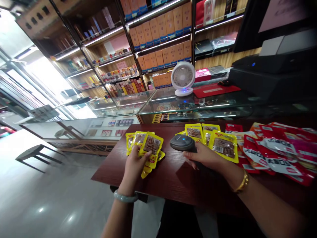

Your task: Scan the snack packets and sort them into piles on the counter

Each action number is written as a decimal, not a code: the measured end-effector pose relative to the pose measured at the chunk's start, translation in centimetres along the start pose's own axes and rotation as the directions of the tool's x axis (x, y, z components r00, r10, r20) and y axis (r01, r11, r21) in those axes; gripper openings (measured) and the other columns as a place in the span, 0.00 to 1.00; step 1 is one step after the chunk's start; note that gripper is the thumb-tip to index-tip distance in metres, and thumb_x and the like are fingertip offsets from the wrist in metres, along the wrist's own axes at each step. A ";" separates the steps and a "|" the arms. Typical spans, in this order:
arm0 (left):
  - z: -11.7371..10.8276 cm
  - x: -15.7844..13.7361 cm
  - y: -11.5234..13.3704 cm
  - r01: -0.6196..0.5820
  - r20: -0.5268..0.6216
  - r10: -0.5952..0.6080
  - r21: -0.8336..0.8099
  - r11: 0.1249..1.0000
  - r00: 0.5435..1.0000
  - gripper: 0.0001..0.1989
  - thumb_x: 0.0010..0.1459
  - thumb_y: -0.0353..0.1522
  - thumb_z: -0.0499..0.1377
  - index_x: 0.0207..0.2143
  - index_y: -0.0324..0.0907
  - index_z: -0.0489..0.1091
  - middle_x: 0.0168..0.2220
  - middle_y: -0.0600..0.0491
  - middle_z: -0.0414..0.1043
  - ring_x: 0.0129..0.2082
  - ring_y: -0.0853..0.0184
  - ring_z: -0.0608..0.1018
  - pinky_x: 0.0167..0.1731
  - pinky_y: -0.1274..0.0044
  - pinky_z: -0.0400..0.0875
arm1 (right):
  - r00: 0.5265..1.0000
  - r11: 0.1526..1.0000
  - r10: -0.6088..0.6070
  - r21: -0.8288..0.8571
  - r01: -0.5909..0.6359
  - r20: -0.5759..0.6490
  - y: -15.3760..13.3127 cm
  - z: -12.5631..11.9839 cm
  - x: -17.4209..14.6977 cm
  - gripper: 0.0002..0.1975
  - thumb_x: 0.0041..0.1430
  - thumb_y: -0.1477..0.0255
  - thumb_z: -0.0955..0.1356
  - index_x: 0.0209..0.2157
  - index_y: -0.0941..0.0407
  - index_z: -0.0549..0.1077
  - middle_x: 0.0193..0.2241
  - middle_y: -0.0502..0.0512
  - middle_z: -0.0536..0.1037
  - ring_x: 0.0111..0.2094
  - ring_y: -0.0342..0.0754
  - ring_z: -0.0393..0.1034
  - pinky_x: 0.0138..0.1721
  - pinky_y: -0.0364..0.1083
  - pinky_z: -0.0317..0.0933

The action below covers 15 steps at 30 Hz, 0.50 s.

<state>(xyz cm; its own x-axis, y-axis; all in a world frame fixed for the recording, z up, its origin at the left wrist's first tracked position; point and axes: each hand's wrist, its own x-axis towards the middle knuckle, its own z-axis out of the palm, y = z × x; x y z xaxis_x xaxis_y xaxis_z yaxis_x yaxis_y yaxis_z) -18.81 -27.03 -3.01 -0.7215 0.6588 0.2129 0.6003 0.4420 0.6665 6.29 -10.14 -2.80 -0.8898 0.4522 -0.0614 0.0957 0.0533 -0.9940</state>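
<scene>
My left hand [135, 162] pinches a yellow snack packet [152, 147] with a clear window showing brown food. Under and beside it lies a loose pile of like packets [139, 138] on the dark red-brown table [163, 180]. My right hand [201, 154] is wrapped round the handle of a black barcode scanner [182, 142], whose head points left towards the held packet. Just behind and right of the scanner, several more yellow packets [224, 147] lie on the table. Part of the scanner's handle is hidden by my right hand.
Red and white snack bags [279, 148] are heaped at the right. Behind the table stands a glass display counter [148, 110] bearing a white fan [183, 79] and a red mat [215, 90]. A dark stool [37, 152] is on the floor at left; stocked shelves [158, 29] line the back.
</scene>
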 end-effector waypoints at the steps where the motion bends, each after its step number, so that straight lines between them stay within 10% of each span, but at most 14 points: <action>1: 0.7 -0.2 0.5 -0.009 0.020 0.010 -0.040 0.999 1.000 0.22 0.49 0.49 0.63 0.38 0.46 0.62 0.31 0.56 0.72 0.29 0.65 0.75 0.29 0.76 0.66 | 1.000 1.000 0.002 0.003 -0.002 -0.001 -0.1 0.1 -0.1 0.24 0.54 0.49 0.71 0.30 0.58 0.70 0.13 0.47 0.71 0.14 0.41 0.65 0.17 0.40 0.59; 15: 5.1 0.0 3.9 -0.060 0.057 0.073 -0.200 0.978 0.996 0.17 0.56 0.45 0.59 0.40 0.44 0.63 0.37 0.51 0.74 0.36 0.62 0.77 0.37 0.71 0.72 | 1.000 0.999 0.006 0.035 -0.005 -0.029 0.1 -0.5 0.1 0.24 0.53 0.50 0.72 0.34 0.58 0.73 0.13 0.46 0.72 0.14 0.42 0.66 0.17 0.40 0.60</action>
<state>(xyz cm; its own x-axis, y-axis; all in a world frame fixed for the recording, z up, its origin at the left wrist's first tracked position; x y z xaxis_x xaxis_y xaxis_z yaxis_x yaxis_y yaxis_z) -14.74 -22.18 -4.07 -0.6551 0.7228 0.2200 0.5615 0.2709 0.7819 6.40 -9.69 -2.84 -0.8759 0.4781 -0.0651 0.0846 0.0193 -0.9962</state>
